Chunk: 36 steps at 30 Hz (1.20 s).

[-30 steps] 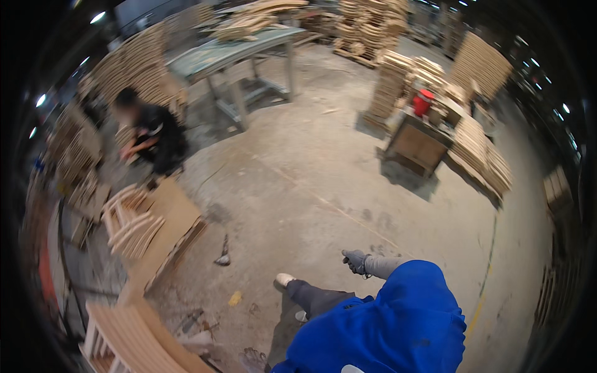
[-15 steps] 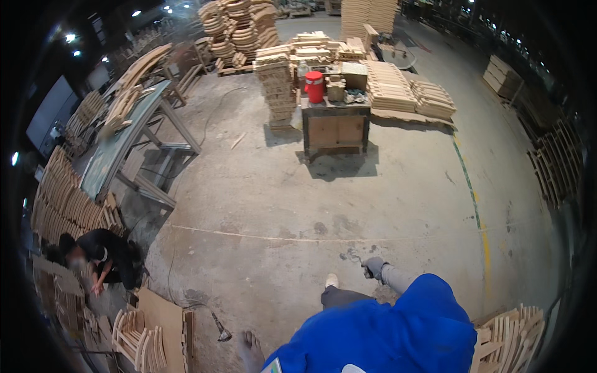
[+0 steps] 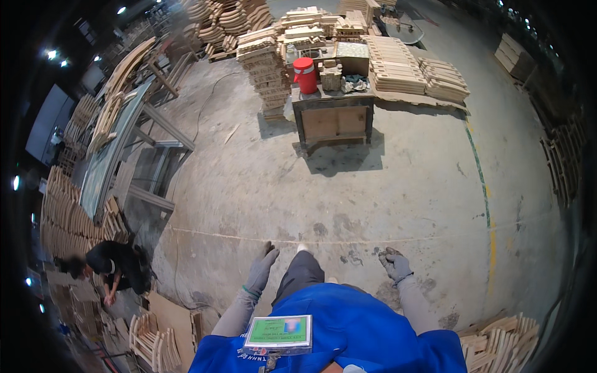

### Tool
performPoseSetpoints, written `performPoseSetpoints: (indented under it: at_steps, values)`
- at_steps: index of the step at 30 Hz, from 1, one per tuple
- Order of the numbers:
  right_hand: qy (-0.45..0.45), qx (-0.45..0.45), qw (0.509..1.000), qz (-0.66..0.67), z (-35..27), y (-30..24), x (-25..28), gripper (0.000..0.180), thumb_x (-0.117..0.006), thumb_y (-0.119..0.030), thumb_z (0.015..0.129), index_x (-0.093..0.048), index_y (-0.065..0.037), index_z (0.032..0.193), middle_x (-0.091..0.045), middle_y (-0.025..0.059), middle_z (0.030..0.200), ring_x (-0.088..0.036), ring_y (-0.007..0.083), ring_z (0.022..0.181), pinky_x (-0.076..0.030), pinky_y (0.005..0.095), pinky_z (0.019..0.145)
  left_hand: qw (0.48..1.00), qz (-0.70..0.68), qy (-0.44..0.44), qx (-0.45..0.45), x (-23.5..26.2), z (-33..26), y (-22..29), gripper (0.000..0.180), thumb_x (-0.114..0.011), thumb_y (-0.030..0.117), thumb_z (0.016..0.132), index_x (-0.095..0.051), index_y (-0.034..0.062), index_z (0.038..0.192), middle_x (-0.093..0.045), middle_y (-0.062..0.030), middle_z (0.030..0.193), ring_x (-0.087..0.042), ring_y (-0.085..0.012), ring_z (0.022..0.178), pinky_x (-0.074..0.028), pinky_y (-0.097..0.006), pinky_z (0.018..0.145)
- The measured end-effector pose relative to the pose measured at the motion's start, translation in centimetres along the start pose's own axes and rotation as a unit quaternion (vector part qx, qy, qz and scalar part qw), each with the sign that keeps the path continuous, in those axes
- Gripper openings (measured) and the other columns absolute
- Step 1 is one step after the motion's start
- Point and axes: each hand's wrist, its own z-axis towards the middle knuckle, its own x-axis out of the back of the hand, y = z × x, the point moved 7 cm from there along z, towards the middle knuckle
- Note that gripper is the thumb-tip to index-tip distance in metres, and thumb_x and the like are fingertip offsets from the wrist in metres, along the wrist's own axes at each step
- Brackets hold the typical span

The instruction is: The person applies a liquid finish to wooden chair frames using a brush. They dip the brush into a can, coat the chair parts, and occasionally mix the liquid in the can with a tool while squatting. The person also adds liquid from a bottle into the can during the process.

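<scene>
My left hand [image 3: 262, 266], in a grey glove with dark fingertips, hangs over the concrete floor [image 3: 267, 186] beside my dark trouser leg [image 3: 300, 273]. Its fingers point forward and hold nothing. On the other side, my right hand [image 3: 396, 265], gloved the same way, hangs loosely with its fingers bent and somewhat apart. Nothing shows in it, and it touches nothing. The closest thing ahead of both hands is a low wooden cabinet [image 3: 334, 123], well out of their reach. On its top stand a red jug [image 3: 305, 76] and a small stack of wood pieces [image 3: 330, 74].
Stacked wood parts [image 3: 261, 71] stand beside the cabinet, with more piles [image 3: 398, 65] to its right. At left is a metal-framed table [image 3: 118, 143]. A co-worker in black [image 3: 118, 267] crouches at lower left near curved wood pieces [image 3: 152, 345]. More wood pieces [image 3: 500, 345] lie at lower right.
My left hand has swung forward from the lower edge. My right hand has shifted right, with its forearm now nearly upright in view. The cabinet appears slightly larger, and my body has turned.
</scene>
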Motion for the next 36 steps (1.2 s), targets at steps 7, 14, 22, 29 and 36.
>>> performPoseSetpoints:
  at_steps: [7,14,22,29,36]
  values:
    - [0.190,-0.313,0.707,0.605,12.9,7.4,-2.1,0.031,-0.052,-0.025,0.092,-0.049,0.001,0.111,-0.056,0.0144,0.096,-0.059,0.0254,0.086,-0.055,0.0331,0.072,0.987,0.132,-0.064,-0.070,-6.6,21.2,9.9,0.071,-0.059,0.035,0.085,-0.030,-0.0043,0.137,-0.039,-0.0244,0.136,-0.040,-0.0310,0.126,-0.033,-0.036,0.102]
    - [0.244,-0.383,0.609,0.650,31.9,8.7,-4.4,0.056,-0.052,-0.052,0.087,-0.050,-0.002,0.111,-0.057,0.0130,0.095,-0.060,0.0246,0.081,-0.054,0.0374,0.072,0.801,0.486,-0.172,-0.304,-17.7,48.0,20.5,0.068,-0.064,0.040,0.078,-0.040,0.0074,0.132,-0.042,-0.0202,0.133,-0.039,-0.0420,0.122,-0.031,-0.044,0.104]
    - [0.237,-0.239,0.705,0.625,55.6,16.2,-6.3,0.033,-0.052,-0.009,0.090,-0.049,0.003,0.121,-0.057,0.0129,0.113,-0.058,0.0219,0.101,-0.051,0.0335,0.084,0.457,0.637,-0.282,-0.553,-31.1,74.6,24.2,0.073,-0.063,0.043,0.075,-0.037,0.0103,0.135,-0.038,-0.0180,0.135,-0.037,-0.0372,0.122,-0.031,-0.047,0.103]
    - [0.273,-0.161,0.906,0.280,73.9,25.2,-5.8,0.037,-0.048,-0.003,0.088,-0.048,0.001,0.125,-0.057,0.0143,0.120,-0.056,0.0226,0.110,-0.044,0.0309,0.093,0.364,0.643,-0.233,-0.632,-31.4,85.2,19.1,0.056,-0.063,0.044,0.075,-0.053,0.0129,0.121,-0.057,-0.0069,0.101,-0.056,-0.0263,0.087,-0.043,-0.041,0.075]
    - [0.452,-0.046,0.838,0.301,82.6,29.3,-7.9,0.032,-0.063,-0.003,0.077,-0.058,-0.006,0.109,-0.060,0.0170,0.105,-0.058,0.0314,0.095,-0.047,0.0355,0.082,0.279,0.653,-0.235,-0.663,-28.0,86.3,16.5,0.056,-0.063,0.043,0.077,-0.053,0.0031,0.115,-0.056,-0.0173,0.101,-0.054,-0.0342,0.092,-0.043,-0.046,0.079]
